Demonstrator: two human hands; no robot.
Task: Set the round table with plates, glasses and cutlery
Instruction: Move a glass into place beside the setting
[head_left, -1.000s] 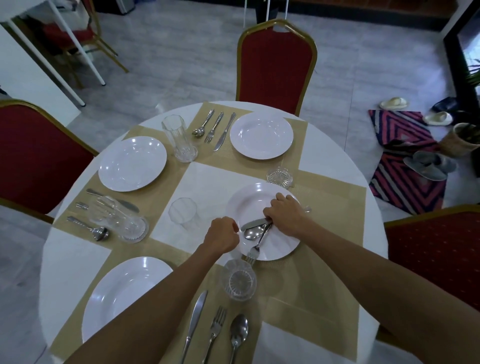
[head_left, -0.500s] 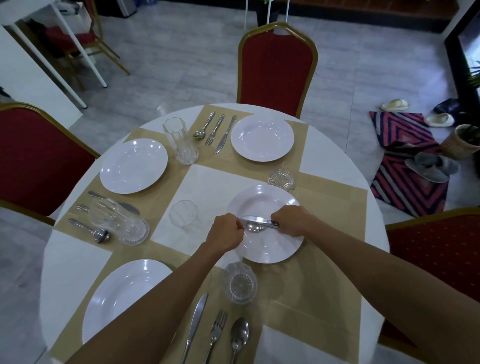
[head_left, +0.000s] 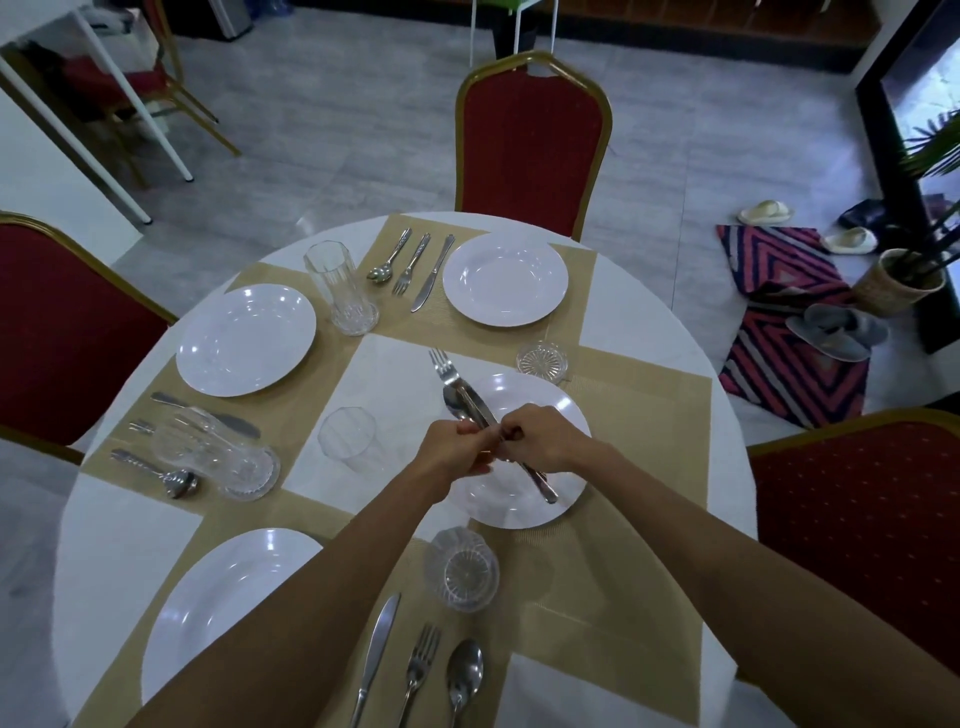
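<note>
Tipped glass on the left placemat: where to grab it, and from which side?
Probably the thick base end of the tipped glass, from above on the table-centre side. It lies on its side over a fork, with a knife and spoon close along its flanks. A mid-body grip would likely hit them; the base end sits clearer.
</note>
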